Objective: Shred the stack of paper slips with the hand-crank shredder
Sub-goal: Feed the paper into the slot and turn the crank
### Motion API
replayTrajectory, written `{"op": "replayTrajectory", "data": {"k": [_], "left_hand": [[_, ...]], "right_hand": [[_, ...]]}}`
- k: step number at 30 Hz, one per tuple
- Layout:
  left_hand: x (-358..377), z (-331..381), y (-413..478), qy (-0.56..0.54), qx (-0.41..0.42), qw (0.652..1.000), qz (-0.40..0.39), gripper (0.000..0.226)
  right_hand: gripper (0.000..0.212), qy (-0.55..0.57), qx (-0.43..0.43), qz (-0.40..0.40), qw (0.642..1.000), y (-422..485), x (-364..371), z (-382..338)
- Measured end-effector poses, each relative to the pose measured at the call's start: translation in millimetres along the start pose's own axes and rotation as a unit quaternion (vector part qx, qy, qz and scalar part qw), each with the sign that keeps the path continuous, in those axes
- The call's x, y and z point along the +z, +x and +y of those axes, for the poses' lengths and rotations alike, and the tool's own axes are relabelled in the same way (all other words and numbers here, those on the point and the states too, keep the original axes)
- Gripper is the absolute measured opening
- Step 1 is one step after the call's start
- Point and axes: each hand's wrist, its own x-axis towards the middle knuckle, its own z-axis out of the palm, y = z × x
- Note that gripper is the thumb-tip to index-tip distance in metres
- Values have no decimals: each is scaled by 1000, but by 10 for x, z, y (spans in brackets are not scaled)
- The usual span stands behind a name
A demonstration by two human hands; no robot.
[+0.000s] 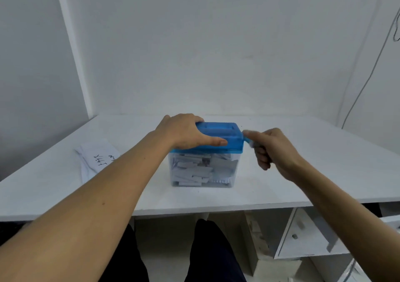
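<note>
1. The left hand (184,132) clasped the blue lid (225,134) of the shredder (207,151) from its left end, with the thumb along the front face and the fingers wrapped over the top.
2. The right hand (272,149) was curled round the crank handle (246,140), which was blurred and stuck out at the lid's right end, just beyond the left thumb tip.
3. Directly under both grips sat the clear bin (234,173), holding white shreds (194,171), on the white table (303,162).
4. The stack of paper slips (97,156) lay flat on the table, well to the left of the left hand, touched by neither hand.
</note>
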Motion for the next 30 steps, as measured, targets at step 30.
{"op": "replayTrajectory", "data": {"k": [30], "left_hand": [[70,60,34,25,22,999,32,91]], "right_hand": [[30,-93,150,-9,984,969,127,345]]}}
